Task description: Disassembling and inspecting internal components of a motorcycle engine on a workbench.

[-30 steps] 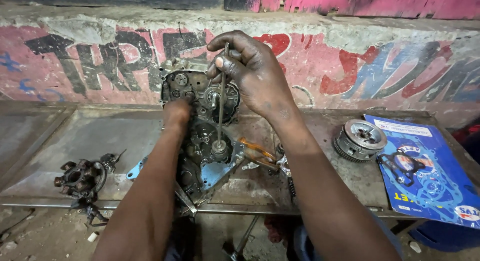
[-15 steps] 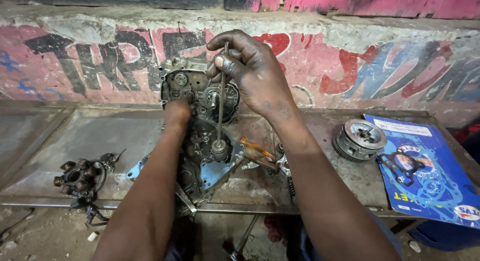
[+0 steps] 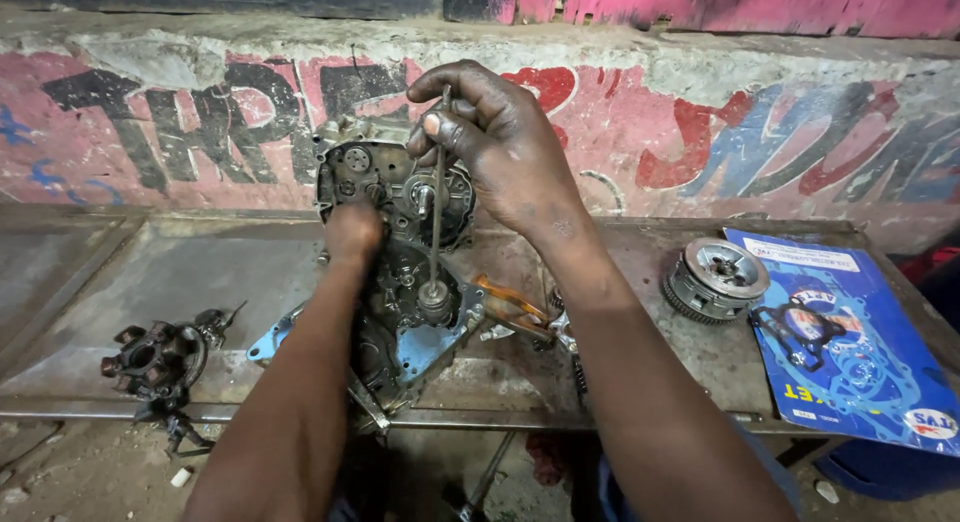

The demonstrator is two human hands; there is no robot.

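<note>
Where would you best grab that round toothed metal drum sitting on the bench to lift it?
Probably by its outer rim, from above. The drum sits flat on the metal bench with its open face up, so fingers can close around the toothed side wall. Come from its left or front, since the blue gasket packet lies close on its right.

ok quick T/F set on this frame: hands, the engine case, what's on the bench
1. The right hand grips the top of a long socket tool standing upright on the engine case. True.
2. The left hand is lifted clear of the case. False: it rests on it.
3. A round clutch assembly lies right of the case. True.
4. The blue gasket pack lies at the bench's left end. False: right end; a dark stator-like part sits left.
</note>
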